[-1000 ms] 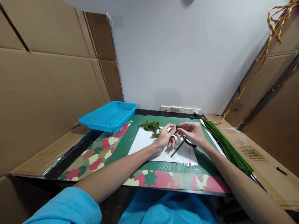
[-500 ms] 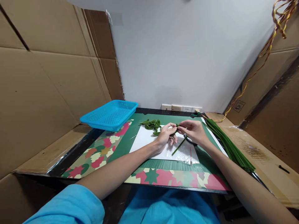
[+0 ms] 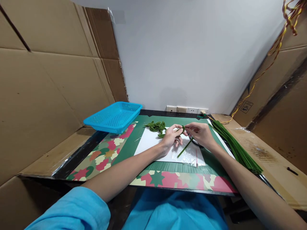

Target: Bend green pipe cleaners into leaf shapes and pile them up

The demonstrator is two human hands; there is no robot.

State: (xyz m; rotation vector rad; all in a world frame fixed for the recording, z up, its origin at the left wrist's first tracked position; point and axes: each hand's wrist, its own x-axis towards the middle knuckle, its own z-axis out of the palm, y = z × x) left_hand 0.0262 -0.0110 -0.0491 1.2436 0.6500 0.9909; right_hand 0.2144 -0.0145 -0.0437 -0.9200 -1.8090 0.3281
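Note:
Above a white sheet [image 3: 146, 145], my left hand [image 3: 170, 139] pinches a green pipe cleaner [image 3: 183, 127] between thumb and forefinger, its other fingers loosely curled. My right hand [image 3: 199, 132] has its fingertips closed on the same pipe cleaner, close beside the left thumb. A straight piece of green pipe cleaner [image 3: 184, 148] slants across the sheet under the right hand. Left of my hands lies a pile of looped green pipe cleaners [image 3: 156, 126]. Partly hidden by the right hand is a black curved object [image 3: 198, 143], perhaps a scissors handle.
A blue perforated basket [image 3: 112, 123] stands at the back left. A bundle of long green pipe cleaners [image 3: 236, 148] lies at the right. Clear plastic with a red strip [image 3: 196, 156] is near the sheet's front. Cardboard walls [image 3: 48, 83] flank the table; sockets [image 3: 181, 109] line the back.
My right fingertips have shifted slightly at the pipe cleaner, and a bit of it now stands up between the hands. The camera view has moved a little.

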